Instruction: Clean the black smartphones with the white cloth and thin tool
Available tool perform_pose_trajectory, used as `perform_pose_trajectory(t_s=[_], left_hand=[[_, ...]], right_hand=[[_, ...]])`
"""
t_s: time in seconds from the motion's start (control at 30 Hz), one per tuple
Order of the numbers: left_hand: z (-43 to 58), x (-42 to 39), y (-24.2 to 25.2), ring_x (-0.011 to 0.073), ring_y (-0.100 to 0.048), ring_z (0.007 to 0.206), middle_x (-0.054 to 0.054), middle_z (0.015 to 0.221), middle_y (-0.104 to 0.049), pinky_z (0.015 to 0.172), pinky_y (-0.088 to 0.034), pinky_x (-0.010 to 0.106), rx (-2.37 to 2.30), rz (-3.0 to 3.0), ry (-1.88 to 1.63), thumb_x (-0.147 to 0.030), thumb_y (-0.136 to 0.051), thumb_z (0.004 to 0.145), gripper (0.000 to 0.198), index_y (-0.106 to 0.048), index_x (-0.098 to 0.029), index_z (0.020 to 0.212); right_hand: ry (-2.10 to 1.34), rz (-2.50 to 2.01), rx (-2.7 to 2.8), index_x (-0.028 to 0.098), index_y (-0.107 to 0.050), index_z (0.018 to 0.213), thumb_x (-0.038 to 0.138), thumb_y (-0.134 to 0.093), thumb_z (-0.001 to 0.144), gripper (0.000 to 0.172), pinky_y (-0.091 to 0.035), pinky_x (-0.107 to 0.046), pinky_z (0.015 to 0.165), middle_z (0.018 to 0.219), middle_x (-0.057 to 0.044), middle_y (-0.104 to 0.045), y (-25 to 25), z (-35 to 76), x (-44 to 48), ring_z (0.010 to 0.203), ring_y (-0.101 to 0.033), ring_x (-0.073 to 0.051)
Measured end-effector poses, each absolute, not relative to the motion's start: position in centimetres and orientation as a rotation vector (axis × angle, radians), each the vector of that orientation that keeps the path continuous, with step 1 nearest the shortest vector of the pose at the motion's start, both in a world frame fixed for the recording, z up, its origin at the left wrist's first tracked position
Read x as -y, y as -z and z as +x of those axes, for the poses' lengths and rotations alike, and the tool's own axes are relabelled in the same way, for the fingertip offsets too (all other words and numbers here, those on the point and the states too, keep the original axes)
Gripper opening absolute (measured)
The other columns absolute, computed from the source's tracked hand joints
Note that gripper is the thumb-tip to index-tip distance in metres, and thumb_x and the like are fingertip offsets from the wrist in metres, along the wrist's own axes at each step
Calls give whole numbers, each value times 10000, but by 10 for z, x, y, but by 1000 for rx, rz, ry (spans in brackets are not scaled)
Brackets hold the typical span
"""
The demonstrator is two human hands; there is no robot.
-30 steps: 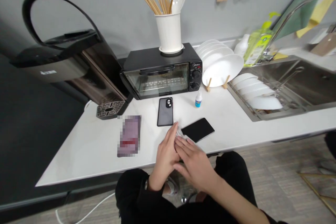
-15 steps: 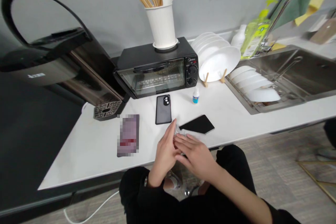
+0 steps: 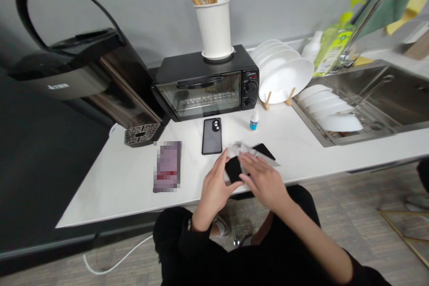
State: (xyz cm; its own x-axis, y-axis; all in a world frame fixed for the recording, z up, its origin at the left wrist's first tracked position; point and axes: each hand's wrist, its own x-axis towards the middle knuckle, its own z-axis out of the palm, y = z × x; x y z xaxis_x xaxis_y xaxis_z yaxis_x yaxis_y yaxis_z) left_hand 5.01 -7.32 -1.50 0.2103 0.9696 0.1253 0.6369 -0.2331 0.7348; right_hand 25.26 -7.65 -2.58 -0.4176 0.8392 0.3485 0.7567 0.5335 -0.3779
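A flat black piece (image 3: 233, 170) shows between my hands at the counter's front. My left hand (image 3: 214, 187) holds its left side between thumb and fingers. My right hand (image 3: 264, 182) has its fingers closed on a thin, pale, blurred sheet (image 3: 251, 149) above it. Beyond the sheet lies a flat black phone-like slab (image 3: 265, 151), partly covered. Whether both black parts belong to one thing, I cannot tell. A phone or case with a camera cutout (image 3: 212, 137) lies behind my left hand. Near the oven stands a small white bottle with a blue label (image 3: 254, 122).
A pixelated purple item (image 3: 167, 167) lies on the white counter (image 3: 117, 187). Behind are a black dispenser (image 3: 114, 76), a toaster oven (image 3: 208, 94) with a utensil holder (image 3: 214, 29), and racked plates (image 3: 284, 80). The sink (image 3: 385, 111) holding dishes is at the right.
My hands have moved apart, and a black piece now shows between them. The pale sheet is spread out further and has moved right with my right hand. The view has shifted slightly.
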Motion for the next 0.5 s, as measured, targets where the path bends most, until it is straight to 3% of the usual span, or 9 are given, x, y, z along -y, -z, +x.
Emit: perform_pose_trajectory(t_s=[0.17,0.33,0.4,0.5], left_hand=[[52,74,14,257,-563,1448,85,1652,-480,1218,-464,427,-1484,1929,-808,-209,-822,843,1054,-202,-325,1687],[46,75,17,244,-448,1545,96,1707,-396,1260,-412,414,-1407,2013,-827,-99,-629,919,912,-201,-310,1696],[47,74,16,259,-494,1512,98,1690,-425,1242,-436,416,-1442,1990,-820,-150,-721,891,966,-208,-317,1692],[49,73,15,269,-576,1438,88,1640,-495,1201,-482,418,-1494,1950,-805,-237,-852,824,1068,-225,-334,1682]], right_hand=[[-59,-1493,2121,98,-483,1579,423,-492,1091,586,-417,-579,1236,1633,-189,-476,32,259,77,1533,-442,-356],[-358,-1124,2338,115,-608,1462,384,-487,1096,470,-451,-484,1234,1539,-144,-604,25,220,92,1464,-547,-268],[-310,-1197,2302,137,-601,1475,368,-476,1103,455,-472,-484,1216,1528,-128,-617,24,238,78,1445,-568,-266],[-100,-1437,2149,95,-544,1526,392,-494,1095,526,-467,-561,1205,1578,-184,-547,27,267,67,1488,-509,-339]])
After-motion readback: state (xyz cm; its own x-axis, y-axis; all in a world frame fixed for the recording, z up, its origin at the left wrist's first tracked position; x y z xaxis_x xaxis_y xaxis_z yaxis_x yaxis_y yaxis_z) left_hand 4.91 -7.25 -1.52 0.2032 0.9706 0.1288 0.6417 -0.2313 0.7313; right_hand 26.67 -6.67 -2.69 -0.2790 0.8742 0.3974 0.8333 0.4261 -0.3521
